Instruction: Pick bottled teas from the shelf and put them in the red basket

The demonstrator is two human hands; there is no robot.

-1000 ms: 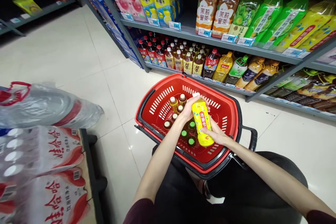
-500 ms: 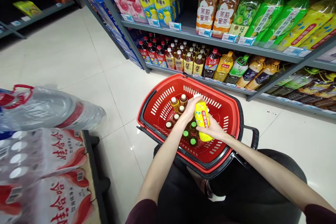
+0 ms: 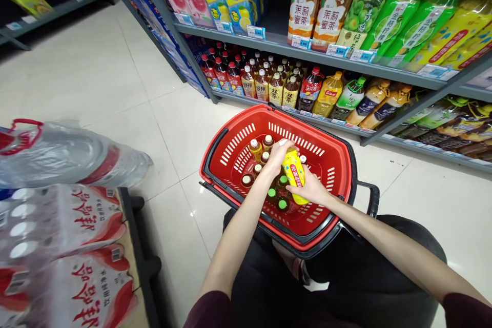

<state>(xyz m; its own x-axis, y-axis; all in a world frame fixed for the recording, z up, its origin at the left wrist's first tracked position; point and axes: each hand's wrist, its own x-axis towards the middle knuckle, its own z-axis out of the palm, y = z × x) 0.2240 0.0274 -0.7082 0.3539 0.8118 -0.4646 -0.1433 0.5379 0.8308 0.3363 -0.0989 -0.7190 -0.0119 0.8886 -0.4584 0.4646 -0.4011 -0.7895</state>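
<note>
A yellow drink bottle (image 3: 294, 174) is held tilted over the red shopping basket (image 3: 238, 128). My left hand (image 3: 280, 156) is closed around its top, and the cap is mostly covered by the fingers. Lower down, my right hand (image 3: 313, 187) grips the side of the same bottle. Several bottles stand upright in the basket: some with pale caps, such as a yellow-brown bottle (image 3: 255, 149), and a few with green caps, such as a dark bottle (image 3: 283, 204). A white-capped bottle (image 3: 303, 159) shows just behind the yellow one.
Shelves of drinks rise ahead, with small bottles (image 3: 262, 82) on the low shelf (image 3: 230, 98) and large ones (image 3: 302, 7) above. At left are shrink-wrapped water packs (image 3: 92, 220) and a big water jug (image 3: 88, 156). The basket's black handle (image 3: 372, 200) sticks out right.
The yellow bottle has dipped very slightly within the basket, both hands still on it. The view has shifted a little.
</note>
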